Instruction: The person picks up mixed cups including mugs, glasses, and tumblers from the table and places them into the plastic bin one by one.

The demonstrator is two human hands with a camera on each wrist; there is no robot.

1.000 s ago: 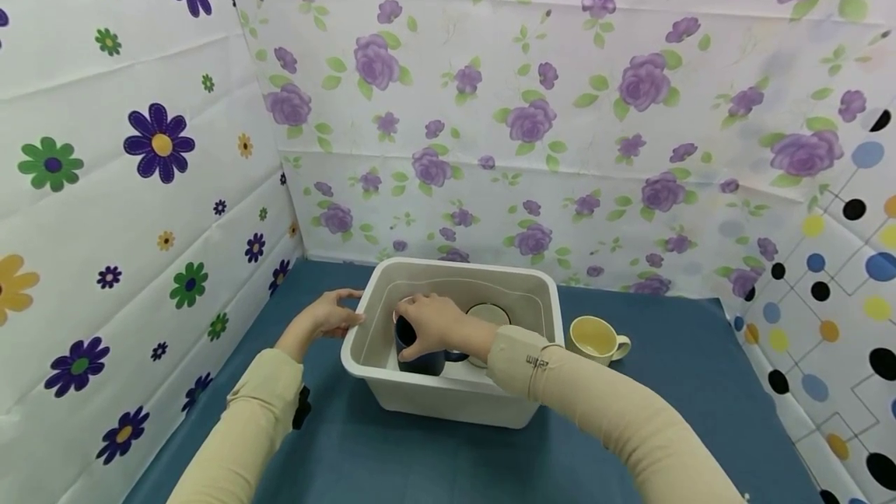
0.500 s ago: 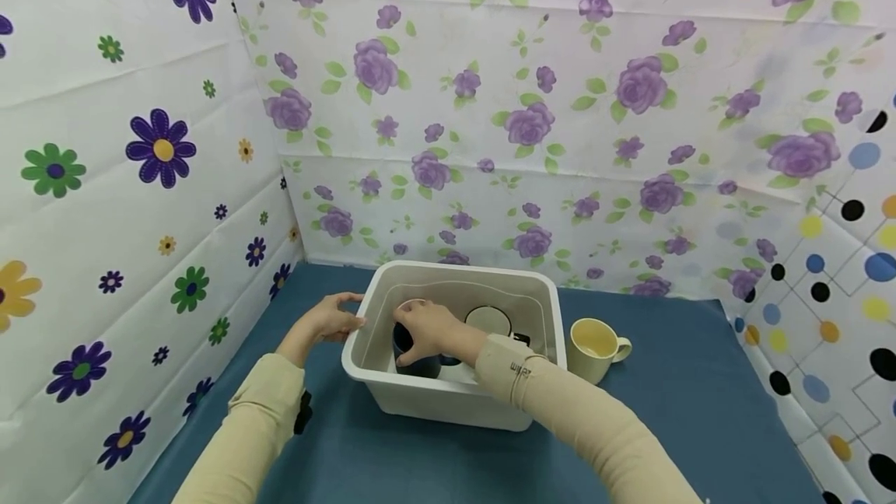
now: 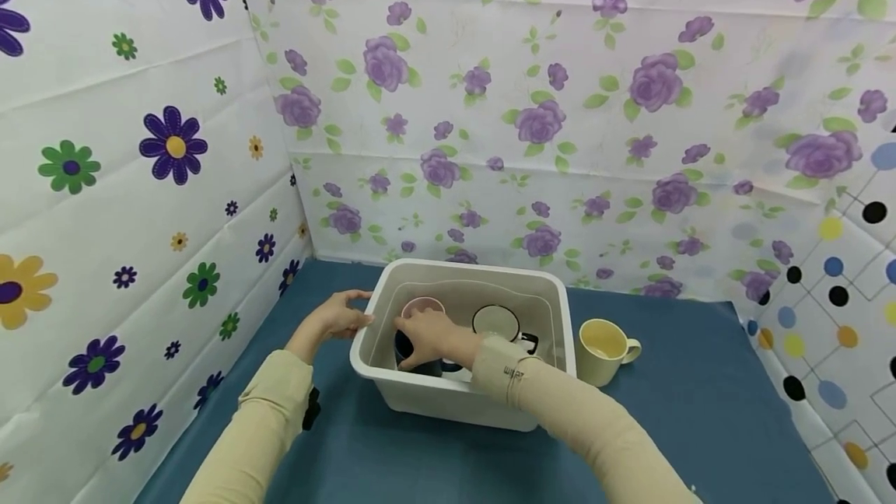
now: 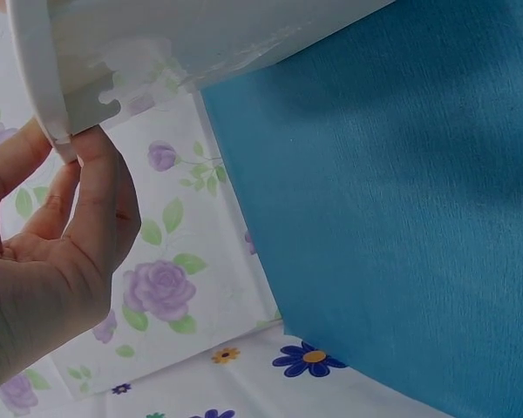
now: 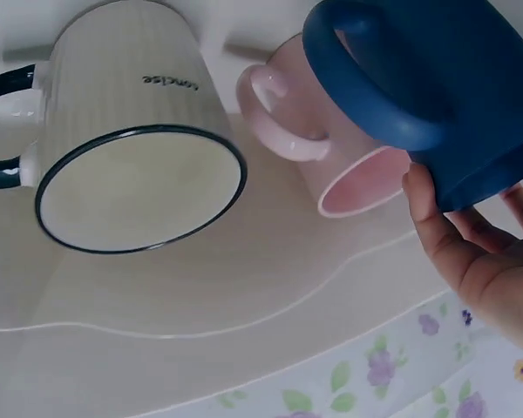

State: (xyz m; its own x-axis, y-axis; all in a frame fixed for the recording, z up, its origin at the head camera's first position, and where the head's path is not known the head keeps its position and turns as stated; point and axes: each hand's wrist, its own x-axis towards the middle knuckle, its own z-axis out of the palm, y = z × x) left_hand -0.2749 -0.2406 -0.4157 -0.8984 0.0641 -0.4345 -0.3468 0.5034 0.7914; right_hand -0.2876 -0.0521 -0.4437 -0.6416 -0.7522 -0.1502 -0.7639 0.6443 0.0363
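Observation:
My left hand (image 3: 337, 317) pinches the left rim of a white plastic bin (image 3: 448, 404), thumb and fingers on either side of the lip in the left wrist view. Inside the bin, my right hand (image 3: 430, 337) grips a dark blue mug (image 5: 444, 74) by its rim, near the bin's front left. Behind it, a pink mug (image 5: 366, 185) stands partly hidden by the blue one. To the right stands a white mug (image 5: 131, 91) with a dark rim and dark handle, lettered "concise".
A yellow mug (image 3: 596, 368) stands on the blue tabletop (image 3: 700, 411) just right of the bin, handle to the right. Flowered sheets (image 3: 483, 138) rise behind and to the left, and a dotted one (image 3: 840, 333) on the right.
My right hand has lowered slightly with the blue mug inside the bin. More of the pink mug's rim and the white mug's handle show now. My left hand stays at the rim.

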